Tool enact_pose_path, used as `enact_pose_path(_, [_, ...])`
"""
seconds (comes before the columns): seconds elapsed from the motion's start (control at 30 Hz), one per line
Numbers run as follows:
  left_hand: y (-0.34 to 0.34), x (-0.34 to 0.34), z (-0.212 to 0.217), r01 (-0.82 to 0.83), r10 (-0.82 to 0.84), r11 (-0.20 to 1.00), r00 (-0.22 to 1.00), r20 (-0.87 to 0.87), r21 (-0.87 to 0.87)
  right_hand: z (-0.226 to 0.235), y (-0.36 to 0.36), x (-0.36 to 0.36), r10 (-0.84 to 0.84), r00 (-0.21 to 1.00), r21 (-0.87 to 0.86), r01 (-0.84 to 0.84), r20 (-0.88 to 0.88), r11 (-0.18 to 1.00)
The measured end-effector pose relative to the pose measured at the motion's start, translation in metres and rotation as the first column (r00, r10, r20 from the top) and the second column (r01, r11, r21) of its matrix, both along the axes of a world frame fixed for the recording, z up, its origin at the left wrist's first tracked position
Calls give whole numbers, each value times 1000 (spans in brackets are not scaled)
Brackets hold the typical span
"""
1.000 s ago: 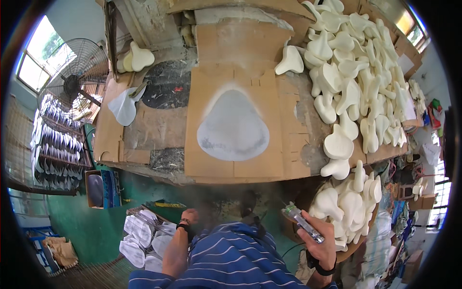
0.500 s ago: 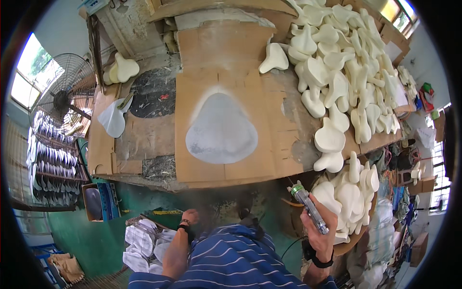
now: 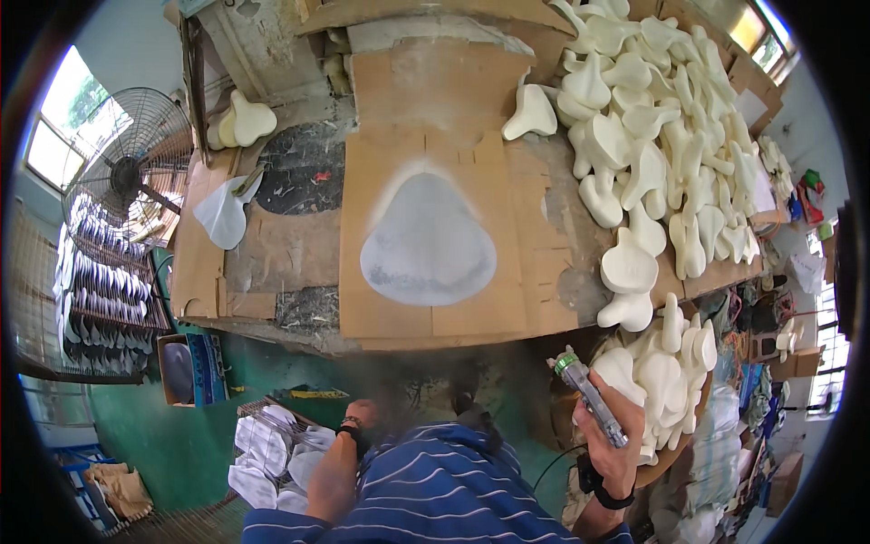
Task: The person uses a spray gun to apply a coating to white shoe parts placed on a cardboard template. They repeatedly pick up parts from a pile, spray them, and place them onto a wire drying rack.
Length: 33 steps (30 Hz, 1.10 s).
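In my right hand (image 3: 618, 428) is a metal spray gun (image 3: 589, 397) with a green ring near its nozzle, my fingers wrapped round its body. It is held off the table's front edge, beside a bin of cream foam pieces. My left hand (image 3: 361, 415) is low in front of my body, near grey pieces on a wire rack; its fingers are blurred and partly hidden. On the cardboard sheet (image 3: 372, 317) in the middle of the table lies a grey, rounded-triangular saddle-shaped piece (image 3: 429, 240). Pale overspray shows around its narrow far end.
Cream foam saddle shapes (image 3: 634, 163) are heaped at the table's right; more fill a round bin (image 3: 666, 376) below. A wire rack (image 3: 263, 403) with grey pieces stands lower left. At left are a fan (image 3: 125, 177), a loaded rack (image 3: 109, 290) and a cardboard box (image 3: 177, 372).
The whole view has shifted slightly, so the table and its things sit a little further right. My right hand still holds the spray gun; my left hand stays low near my body.
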<state>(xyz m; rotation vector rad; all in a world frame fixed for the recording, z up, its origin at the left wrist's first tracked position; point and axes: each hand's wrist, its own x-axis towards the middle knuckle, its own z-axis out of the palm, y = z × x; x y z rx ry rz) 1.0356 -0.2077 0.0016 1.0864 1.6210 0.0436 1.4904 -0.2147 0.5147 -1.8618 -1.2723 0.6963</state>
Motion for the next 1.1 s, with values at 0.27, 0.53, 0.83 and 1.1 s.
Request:
enact_pose_path(0.27, [6, -4, -10, -464, 576, 811, 741, 346, -355, 18, 0, -2, 130, 991, -155, -124, 33, 980])
enact_pose_path(0.53, [0, -8, -46, -37, 32, 997, 996, 83, 61, 12, -1, -9, 21, 999, 13, -21, 43, 1000])
enact_pose_path(0.83, [15, 10, -3, -232, 246, 962, 965, 90, -144, 18, 5, -21, 125, 990, 40, -128, 58, 991])
enact_pose_path(1.1, [13, -10, -46, -296, 326, 933, 936, 135, -206, 16, -8, -6, 93, 992, 33, -96, 88, 995])
